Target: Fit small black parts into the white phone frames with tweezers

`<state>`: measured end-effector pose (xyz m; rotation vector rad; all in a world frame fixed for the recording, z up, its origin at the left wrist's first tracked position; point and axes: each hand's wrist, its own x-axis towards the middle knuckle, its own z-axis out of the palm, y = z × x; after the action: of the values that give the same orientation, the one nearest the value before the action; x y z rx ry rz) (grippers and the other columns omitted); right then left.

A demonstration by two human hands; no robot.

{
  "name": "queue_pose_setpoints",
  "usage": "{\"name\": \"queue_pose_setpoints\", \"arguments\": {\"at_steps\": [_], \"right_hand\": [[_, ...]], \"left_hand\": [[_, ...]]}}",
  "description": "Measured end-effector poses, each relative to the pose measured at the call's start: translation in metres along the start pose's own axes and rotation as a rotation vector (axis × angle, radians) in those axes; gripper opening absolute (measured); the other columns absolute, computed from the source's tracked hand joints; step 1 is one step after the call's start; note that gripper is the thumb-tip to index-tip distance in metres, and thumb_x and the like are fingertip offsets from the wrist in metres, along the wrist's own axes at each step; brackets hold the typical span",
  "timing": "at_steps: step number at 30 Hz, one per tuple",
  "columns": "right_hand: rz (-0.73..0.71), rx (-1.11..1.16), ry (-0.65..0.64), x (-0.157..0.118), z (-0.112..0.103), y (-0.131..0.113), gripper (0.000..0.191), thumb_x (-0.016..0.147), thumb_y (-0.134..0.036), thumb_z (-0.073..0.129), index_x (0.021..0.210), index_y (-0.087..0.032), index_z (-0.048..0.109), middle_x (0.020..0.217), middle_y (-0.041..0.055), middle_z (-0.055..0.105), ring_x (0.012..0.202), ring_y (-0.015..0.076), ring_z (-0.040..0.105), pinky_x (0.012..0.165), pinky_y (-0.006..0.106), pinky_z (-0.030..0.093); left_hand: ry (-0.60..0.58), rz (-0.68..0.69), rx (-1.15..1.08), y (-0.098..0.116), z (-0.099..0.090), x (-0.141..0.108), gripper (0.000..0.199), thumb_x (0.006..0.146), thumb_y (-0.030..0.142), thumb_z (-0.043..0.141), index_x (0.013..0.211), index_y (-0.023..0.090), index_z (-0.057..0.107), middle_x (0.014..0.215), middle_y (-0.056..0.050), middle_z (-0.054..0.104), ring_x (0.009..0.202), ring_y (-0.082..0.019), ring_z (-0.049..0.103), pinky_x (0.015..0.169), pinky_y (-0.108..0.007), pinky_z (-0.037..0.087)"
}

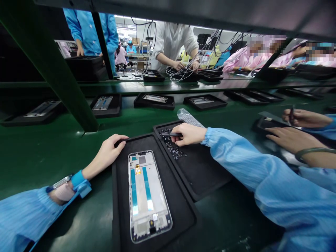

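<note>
A silver phone frame (pixel 151 196) with two teal strips lies in a black tray (pixel 181 210) in front of me. My left hand (pixel 110 150) rests on that tray's upper left corner, thumb and fingers bent over the rim. Against the tray's right side sits a second black tray (pixel 207 171), with many tiny dark parts (pixel 174 150) scattered over its left part. Above these parts my right hand (pixel 187 134) is closed round dark tweezers (pixel 169 134), their tip pointing left. Whether the tips hold a part is too small to tell.
A clear plastic strip (pixel 190 117) lies behind the parts tray. At the right, a neighbour's hands (pixel 296 136) work near another tray. Several trays with phone frames stand in a row behind, before a green rail (pixel 126 87). A slanted green post (pixel 70 91) stands at left.
</note>
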<state>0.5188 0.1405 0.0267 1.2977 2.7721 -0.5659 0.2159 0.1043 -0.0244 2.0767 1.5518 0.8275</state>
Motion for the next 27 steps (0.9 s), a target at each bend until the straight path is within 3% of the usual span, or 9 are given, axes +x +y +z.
{"name": "queue_pose_setpoints", "arguments": {"at_steps": [9, 15, 18, 21, 24, 27], "right_hand": [[0.055, 0.045, -0.009, -0.006, 0.001, -0.002, 0.011, 0.065, -0.013, 0.057, 0.073, -0.014, 0.064, 0.071, 0.0006, 0.064, 0.063, 0.0100, 0.058, 0.060, 0.018, 0.044], [-0.005, 0.039, 0.032, -0.007, -0.002, 0.004, 0.012, 0.069, -0.015, 0.057, 0.076, -0.013, 0.066, 0.077, 0.0022, 0.066, 0.069, 0.0118, 0.059, 0.067, 0.020, 0.044], [-0.043, 0.107, 0.112, -0.005, -0.003, 0.002, 0.014, 0.070, -0.017, 0.058, 0.078, -0.013, 0.068, 0.077, 0.0015, 0.067, 0.069, 0.0117, 0.059, 0.067, 0.020, 0.043], [-0.097, 0.242, 0.239, 0.005, 0.000, -0.015, 0.017, 0.072, -0.022, 0.058, 0.083, -0.014, 0.069, 0.074, -0.0003, 0.066, 0.065, 0.0097, 0.058, 0.062, 0.018, 0.041], [-0.187, 0.337, 0.302, 0.021, 0.006, -0.046, 0.016, 0.073, -0.021, 0.059, 0.081, -0.013, 0.070, 0.070, -0.0005, 0.065, 0.064, 0.0081, 0.056, 0.060, 0.017, 0.039], [-0.254, 0.389, 0.318, 0.032, 0.013, -0.075, 0.011, 0.070, -0.015, 0.061, 0.075, -0.011, 0.070, 0.064, -0.0011, 0.063, 0.059, 0.0063, 0.054, 0.057, 0.015, 0.038]], "left_hand": [[-0.007, -0.004, 0.000, 0.000, 0.000, 0.000, 0.039, 0.079, 0.043, 0.043, 0.101, 0.016, 0.061, 0.105, -0.008, 0.063, 0.099, -0.024, 0.057, 0.091, -0.038, 0.043], [-0.011, 0.012, 0.021, -0.003, -0.001, 0.000, 0.037, 0.080, 0.041, 0.042, 0.102, 0.016, 0.060, 0.105, -0.007, 0.062, 0.100, -0.024, 0.055, 0.090, -0.037, 0.042], [0.094, 0.060, 0.126, 0.011, -0.002, -0.004, 0.036, 0.081, 0.040, 0.041, 0.101, 0.017, 0.061, 0.103, -0.007, 0.061, 0.099, -0.025, 0.053, 0.088, -0.039, 0.041], [0.201, 0.174, 0.197, 0.036, -0.003, -0.013, 0.031, 0.082, 0.038, 0.041, 0.092, 0.020, 0.064, 0.096, -0.006, 0.062, 0.094, -0.025, 0.052, 0.085, -0.040, 0.037], [0.119, 0.259, 0.154, 0.055, -0.001, -0.023, 0.025, 0.081, 0.038, 0.046, 0.085, 0.021, 0.064, 0.088, -0.004, 0.066, 0.090, -0.023, 0.053, 0.080, -0.038, 0.037], [0.072, 0.293, 0.119, 0.056, 0.002, -0.029, 0.018, 0.081, 0.033, 0.052, 0.086, 0.021, 0.063, 0.088, -0.002, 0.067, 0.088, -0.021, 0.054, 0.076, -0.035, 0.037]]}}
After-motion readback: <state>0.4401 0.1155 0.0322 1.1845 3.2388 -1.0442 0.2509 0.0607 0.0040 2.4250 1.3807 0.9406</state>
